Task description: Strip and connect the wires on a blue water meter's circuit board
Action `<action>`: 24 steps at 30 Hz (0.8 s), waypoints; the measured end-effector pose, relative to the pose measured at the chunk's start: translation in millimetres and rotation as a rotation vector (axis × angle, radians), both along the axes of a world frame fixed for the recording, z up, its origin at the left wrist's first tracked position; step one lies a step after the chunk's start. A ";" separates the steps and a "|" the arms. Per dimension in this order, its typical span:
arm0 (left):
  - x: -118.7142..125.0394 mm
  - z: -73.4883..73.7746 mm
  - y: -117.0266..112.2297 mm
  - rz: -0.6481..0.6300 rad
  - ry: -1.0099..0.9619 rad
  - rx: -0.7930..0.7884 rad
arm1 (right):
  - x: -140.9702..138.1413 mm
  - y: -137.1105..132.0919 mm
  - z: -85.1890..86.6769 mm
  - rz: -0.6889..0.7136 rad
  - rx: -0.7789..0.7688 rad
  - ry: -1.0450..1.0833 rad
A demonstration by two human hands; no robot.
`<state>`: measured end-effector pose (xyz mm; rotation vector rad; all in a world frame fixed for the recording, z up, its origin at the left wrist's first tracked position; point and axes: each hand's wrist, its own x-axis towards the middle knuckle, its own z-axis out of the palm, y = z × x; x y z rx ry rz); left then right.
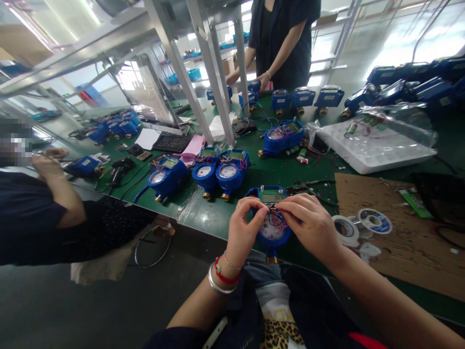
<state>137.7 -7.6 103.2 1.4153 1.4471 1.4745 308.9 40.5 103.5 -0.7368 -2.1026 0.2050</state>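
Note:
In front of me a blue water meter (273, 237) lies on the green table, its round dial facing up and its brass fitting toward me. A green circuit board with a small display (271, 195) sits in its upper part. Thin coloured wires (277, 219) run over the dial just below the board. My left hand (247, 220) pinches at these wires from the left, thumb and forefinger together. From the right, my right hand (308, 223) also pinches at the wires, its fingertips close to the left ones. The fingers partly cover the wire ends.
Two blue meters (228, 170) and another meter (165, 177) stand to the left. Pliers (316, 183) lie behind my right hand. Tape rolls (376, 221) rest on cardboard (407, 257), near a white foam tray (378, 145). Co-workers sit left (54, 203) and stand opposite (283, 43).

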 end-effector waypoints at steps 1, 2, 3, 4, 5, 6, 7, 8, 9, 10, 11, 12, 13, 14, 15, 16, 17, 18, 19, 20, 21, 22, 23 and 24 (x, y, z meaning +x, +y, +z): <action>0.2 0.7 -0.1 -0.004 0.012 0.006 | 0.7 -0.1 -1.1 -0.008 -0.005 -0.002; 0.3 1.2 -0.2 -0.008 0.023 0.009 | 1.1 -0.1 -1.8 -0.013 -0.011 -0.003; 0.4 1.6 -0.4 -0.013 0.032 0.011 | 1.1 0.1 -2.3 -0.018 -0.019 -0.005; 0.3 1.7 -0.5 -0.018 0.038 0.011 | 0.8 0.3 -2.5 -0.023 -0.027 -0.006; 0.3 1.7 -0.6 -0.020 0.042 0.009 | 0.4 0.6 -2.5 -0.026 -0.035 -0.004; 0.2 1.6 -0.7 -0.022 0.045 0.006 | -0.2 0.9 -2.4 -0.026 -0.044 -0.001; 0.0 1.4 -0.7 -0.022 0.050 0.004 | -0.8 1.3 -2.2 -0.026 -0.052 0.003; -0.1 1.2 -0.6 -0.024 0.057 0.002 | -1.3 1.6 -1.9 -0.027 -0.058 0.008; -0.2 1.0 -0.6 -0.027 0.064 0.001 | -1.7 1.8 -1.7 -0.027 -0.063 0.015; -0.2 0.9 -0.5 -0.030 0.070 0.001 | -2.1 1.9 -1.5 -0.026 -0.069 0.022; -0.1 0.9 -0.4 -0.034 0.075 0.002 | -2.4 1.9 -1.3 -0.024 -0.077 0.030; 0.0 1.0 -0.4 -0.037 0.078 0.003 | -2.7 1.6 -1.1 -0.020 -0.088 0.035; 0.3 1.4 -0.4 -0.036 0.079 0.006 | -2.9 1.2 -0.9 -0.015 -0.102 0.039; 0.6 1.8 -0.5 -0.033 0.077 0.010 | -2.9 0.5 -0.5 -0.010 -0.116 0.038; 0.9 2.3 -0.6 -0.029 0.073 0.013 | -2.6 -0.5 -0.1 -0.009 -0.128 0.038; 1.1 2.7 -0.7 -0.026 0.066 0.016 | -1.9 -1.8 0.3 -0.010 -0.134 0.040; 1.3 3.0 -0.8 -0.024 0.056 0.019 | -0.6 -3.5 0.7 -0.017 -0.133 0.048; 1.4 3.1 -1.0 -0.022 0.041 0.022 | 1.5 -5.5 1.0 -0.030 -0.127 0.060; 1.3 2.9 -1.2 -0.022 0.024 0.023 | 4.6 -7.9 1.0 -0.050 -0.122 0.073; 1.2 2.3 -1.4 -0.022 0.007 0.021 | 8.9 -10.5 0.5 -0.076 -0.121 0.088; 1.1 1.4 -1.7 -0.020 -0.011 0.019 | 14.4 -13.4 -0.4 -0.109 -0.123 0.104; 1.0 0.3 -1.9 -0.017 -0.027 0.016 | 21.1 -16.2 -1.9 -0.151 -0.127 0.118; 0.9 -1.1 -2.1 -0.013 -0.041 0.011 | 29.0 -19.1 -4.1 -0.199 -0.133 0.128; 0.9 -2.5 -2.2 -0.009 -0.053 0.007 | 37.7 -21.7 -6.9 -0.252 -0.136 0.135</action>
